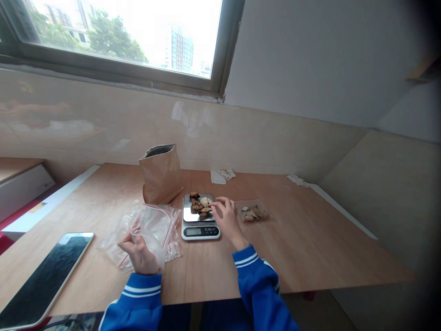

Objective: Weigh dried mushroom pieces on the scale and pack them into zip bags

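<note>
My left hand (138,253) is closed, its fingers pinching a clear plastic zip bag (151,227) with red edge lines, lying among other such bags. To its right stands a white kitchen scale (200,233) with a metal plate and a small display, its digits too faint to read. Several brown dried mushrooms (197,207) lie on the plate, along with a paler piece (206,201). My right hand (225,218) reaches over the plate's right edge, thumb and index finger pinched at the paler piece. Beside that hand rests a clear plastic tray (253,211) of similar dried pieces.
An upright brown paper bag (161,177) stands open behind the zip bags. A large phone or tablet (48,280) lies at the table's left. Crumpled white paper (223,175) sits at the back edge, below the wall and window.
</note>
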A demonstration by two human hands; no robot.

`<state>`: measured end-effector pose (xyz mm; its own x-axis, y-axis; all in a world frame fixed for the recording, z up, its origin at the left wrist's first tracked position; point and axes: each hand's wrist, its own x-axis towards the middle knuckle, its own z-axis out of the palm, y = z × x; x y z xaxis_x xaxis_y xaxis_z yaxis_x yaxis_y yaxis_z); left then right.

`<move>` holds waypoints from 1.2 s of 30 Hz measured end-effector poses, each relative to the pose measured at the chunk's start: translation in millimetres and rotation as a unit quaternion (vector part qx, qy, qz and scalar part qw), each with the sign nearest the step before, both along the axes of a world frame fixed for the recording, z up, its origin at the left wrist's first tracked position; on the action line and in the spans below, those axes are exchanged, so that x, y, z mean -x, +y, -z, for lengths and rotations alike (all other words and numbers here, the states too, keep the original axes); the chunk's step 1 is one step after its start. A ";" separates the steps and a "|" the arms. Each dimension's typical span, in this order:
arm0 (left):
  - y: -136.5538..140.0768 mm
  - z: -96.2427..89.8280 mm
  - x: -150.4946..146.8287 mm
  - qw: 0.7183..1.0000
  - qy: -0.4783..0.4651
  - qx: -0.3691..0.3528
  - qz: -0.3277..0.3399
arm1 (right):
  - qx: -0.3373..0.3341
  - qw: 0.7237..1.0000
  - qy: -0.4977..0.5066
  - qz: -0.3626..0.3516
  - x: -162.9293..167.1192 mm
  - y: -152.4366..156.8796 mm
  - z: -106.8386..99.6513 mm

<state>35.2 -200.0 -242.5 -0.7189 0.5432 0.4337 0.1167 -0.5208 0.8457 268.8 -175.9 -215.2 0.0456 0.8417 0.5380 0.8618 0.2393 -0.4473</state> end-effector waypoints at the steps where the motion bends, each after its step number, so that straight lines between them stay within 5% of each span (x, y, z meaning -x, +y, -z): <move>1: -0.5 -0.4 0.2 1.000 -0.001 0.003 -0.002 | 0.008 1.000 -0.020 -0.004 8.6 4.2 -10.5; 5: -2.8 -2.7 1.8 1.000 -0.001 0.023 -0.010 | 0.071 0.990 -0.122 -0.024 39.5 22.8 -36.8; 9: -5.0 -6.0 3.5 1.000 -0.007 0.030 -0.004 | 0.125 0.972 -0.201 -0.009 65.1 30.5 -37.9; 13: -6.3 -7.9 5.4 1.000 0.005 0.018 -0.008 | 0.108 0.979 -0.172 -0.030 74.3 29.2 -37.4; 16: -6.7 -8.3 6.9 1.000 0.002 0.028 -0.010 | 0.107 0.989 -0.096 -0.018 52.2 36.0 -41.2; 18: -7.0 -8.8 7.1 0.999 -0.005 0.038 -0.011 | 0.114 0.989 -0.060 0.066 22.7 45.3 -41.0; 21: -7.3 -9.3 5.2 0.998 -0.021 0.056 -0.012 | 0.154 0.964 -0.062 0.207 -28.2 57.1 -32.1; 24: -6.3 -8.1 2.7 0.998 -0.032 0.060 -0.016 | 0.192 0.951 -0.074 0.231 -64.6 57.7 -16.7; 28: -4.1 -5.1 2.0 0.997 -0.036 0.065 -0.019 | 0.177 0.958 -0.078 0.210 -78.4 47.5 2.0; 32: -5.6 -7.1 1.5 0.998 -0.025 0.063 -0.011 | 0.099 0.988 -0.077 0.088 -74.1 41.5 15.6; 36: -8.2 -9.6 1.3 0.997 -0.012 0.072 -0.015 | 0.117 0.986 -0.113 0.033 -68.1 41.4 28.8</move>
<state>33.8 -208.2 -232.9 -0.7454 0.5763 0.3351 0.1086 -0.3910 0.9140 336.9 -134.5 -244.0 0.0047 0.9436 0.3312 0.9561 0.0928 -0.2780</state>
